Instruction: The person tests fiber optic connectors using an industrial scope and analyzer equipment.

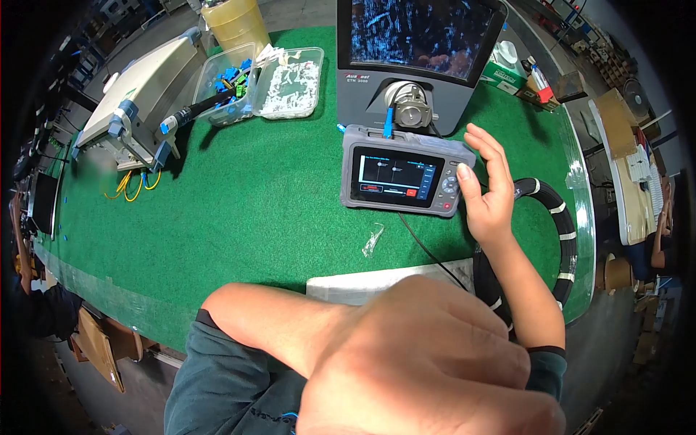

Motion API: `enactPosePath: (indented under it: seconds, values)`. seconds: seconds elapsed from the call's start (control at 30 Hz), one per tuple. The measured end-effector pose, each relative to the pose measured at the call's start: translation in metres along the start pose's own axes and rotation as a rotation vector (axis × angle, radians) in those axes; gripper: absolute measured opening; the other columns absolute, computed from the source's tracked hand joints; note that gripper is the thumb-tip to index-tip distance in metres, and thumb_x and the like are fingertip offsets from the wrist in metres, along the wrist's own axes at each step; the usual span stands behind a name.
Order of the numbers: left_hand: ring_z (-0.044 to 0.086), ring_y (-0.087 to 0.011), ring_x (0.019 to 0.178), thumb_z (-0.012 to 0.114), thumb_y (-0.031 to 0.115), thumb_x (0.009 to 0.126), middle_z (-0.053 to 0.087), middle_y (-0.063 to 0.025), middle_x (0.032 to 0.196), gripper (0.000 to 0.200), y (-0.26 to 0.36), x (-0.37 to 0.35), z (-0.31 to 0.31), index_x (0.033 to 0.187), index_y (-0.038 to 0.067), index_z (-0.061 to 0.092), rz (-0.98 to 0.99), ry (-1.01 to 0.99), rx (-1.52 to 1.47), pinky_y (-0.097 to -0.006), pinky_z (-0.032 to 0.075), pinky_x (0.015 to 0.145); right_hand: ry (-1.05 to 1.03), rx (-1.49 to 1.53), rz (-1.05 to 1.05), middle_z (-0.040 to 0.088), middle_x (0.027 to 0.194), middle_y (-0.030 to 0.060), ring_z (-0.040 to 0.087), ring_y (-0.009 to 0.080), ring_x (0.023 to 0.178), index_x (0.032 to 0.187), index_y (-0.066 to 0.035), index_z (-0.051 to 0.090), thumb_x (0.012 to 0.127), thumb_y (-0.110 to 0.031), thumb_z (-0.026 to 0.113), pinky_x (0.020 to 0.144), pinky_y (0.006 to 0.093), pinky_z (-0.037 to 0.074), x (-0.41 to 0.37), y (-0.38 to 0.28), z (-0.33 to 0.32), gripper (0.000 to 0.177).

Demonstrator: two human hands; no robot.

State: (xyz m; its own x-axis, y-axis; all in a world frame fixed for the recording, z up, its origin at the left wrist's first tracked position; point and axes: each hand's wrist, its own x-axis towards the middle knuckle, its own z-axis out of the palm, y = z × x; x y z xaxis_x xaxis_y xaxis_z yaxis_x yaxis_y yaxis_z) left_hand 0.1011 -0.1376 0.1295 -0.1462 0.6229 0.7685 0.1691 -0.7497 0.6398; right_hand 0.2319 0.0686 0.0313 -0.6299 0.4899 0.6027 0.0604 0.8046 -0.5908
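A grey handheld tester (395, 174) with a lit screen showing a trace leans upright on the green mat. My right hand (489, 185) is at its right edge, fingers stretched upward and the thumb over the buttons. A blue fibre connector (388, 123) is plugged into the tester's top. Large and close to the camera, my left hand (428, 355) is curled with its knuckles toward me; the inside of the fingers is hidden. Behind the tester stands a grey inspection monitor (355, 94) with a round metal port (415, 112), its screen showing a speckled picture.
A coiled black cable (568, 235) lies right of my forearm. On the left are a light-coloured instrument (148, 87) with yellow fibres (132, 185) and plastic boxes (317, 94) of small blue and white parts. A green box (505, 76) stands at the back right.
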Motion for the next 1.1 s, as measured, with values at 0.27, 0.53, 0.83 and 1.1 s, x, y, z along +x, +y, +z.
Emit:
enactPosePath:
  seconds: [0.27,0.53,0.83,1.1]
  values:
    - [0.071,-0.0264,0.071,0.072,0.004,0.089,0.074,-0.0150,0.097,0.025,-0.022,0.032,-0.002,0.113,-0.005,0.069,0.032,-0.109,-0.015,-0.0361,0.058,0.066,0.023,0.499,0.295,0.071,0.121,0.0090,0.065,0.0133,0.112,0.125,0.001,0.065,0.103,-0.014,0.065,0.099,0.0301,0.050,0.033,0.028,0.018,0.028]
    - [0.066,-0.0183,0.103,0.072,0.018,0.096,0.071,-0.0101,0.115,0.033,-0.114,0.055,-0.063,0.122,-0.001,0.069,-0.229,0.011,0.805,-0.0305,0.050,0.083,-0.159,0.762,0.432,0.071,0.094,0.0026,0.064,0.0069,0.084,0.108,0.001,0.071,0.096,-0.010,0.073,0.077,0.0227,0.053,0.078,0.048,0.024,0.017]
    - [0.063,-0.0107,0.085,0.074,0.011,0.094,0.073,-0.0064,0.100,0.026,-0.155,0.060,-0.078,0.117,-0.002,0.071,-0.543,-0.066,0.624,-0.0273,0.050,0.072,-0.262,0.780,0.488,0.070,0.087,0.0009,0.060,0.0053,0.075,0.101,0.001,0.072,0.095,-0.013,0.076,0.069,0.0205,0.050,0.076,0.052,0.025,0.016]
    - [0.067,-0.0233,0.077,0.075,0.015,0.090,0.070,-0.0116,0.093,0.024,-0.159,0.051,-0.074,0.110,0.002,0.072,-0.380,-0.003,0.682,-0.0349,0.053,0.071,-0.274,0.750,0.485,0.069,0.084,0.0004,0.059,0.0050,0.073,0.101,0.001,0.072,0.095,-0.014,0.076,0.068,0.0209,0.050,0.075,0.053,0.027,0.016]
